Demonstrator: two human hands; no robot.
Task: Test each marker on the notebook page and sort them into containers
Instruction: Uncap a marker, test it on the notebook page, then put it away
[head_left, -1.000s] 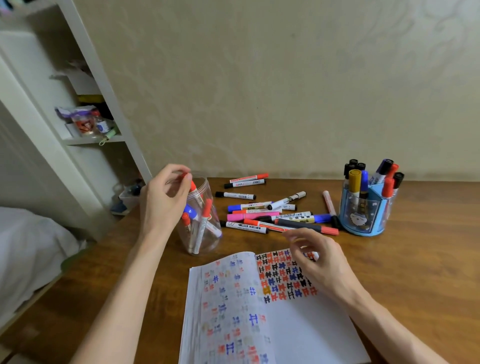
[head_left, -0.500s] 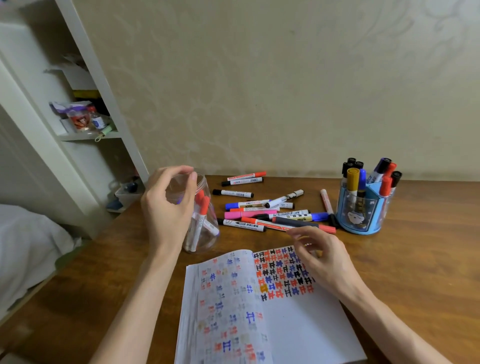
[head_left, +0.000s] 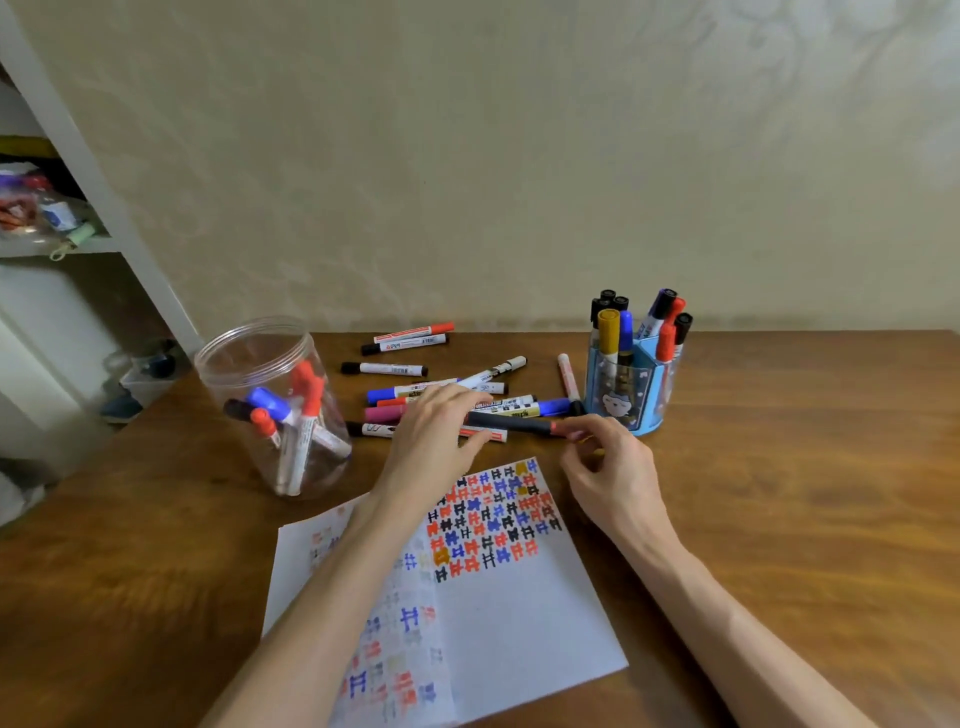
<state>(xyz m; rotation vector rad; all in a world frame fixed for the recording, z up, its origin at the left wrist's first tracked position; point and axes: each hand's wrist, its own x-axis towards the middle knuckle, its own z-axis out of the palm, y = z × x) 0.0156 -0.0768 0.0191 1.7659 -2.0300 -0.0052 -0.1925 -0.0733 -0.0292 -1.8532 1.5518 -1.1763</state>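
Observation:
An open notebook (head_left: 519, 613) lies on the wooden table, its page covered with coloured test marks. Behind it sits a loose pile of markers (head_left: 415, 369). My left hand (head_left: 434, 441) rests with straight fingers on the pile, its fingertips at the left end of a dark marker with a red cap (head_left: 511, 422). My right hand (head_left: 608, 467) pinches that marker's red cap end between thumb and forefinger. A clear plastic jar (head_left: 244, 353) at the left holds several markers. A blue pen holder (head_left: 647, 384) at the right holds several more, upright.
The table (head_left: 805, 467) ends at the wall behind the markers. A white shelf unit (head_left: 104, 208) with clutter stands beyond the table's left corner. Bare wood stretches to the right of the pen holder and the notebook.
My left hand has let go of the jar and moved right onto the marker pile. My right hand has risen from the notebook page to the dark marker's red end.

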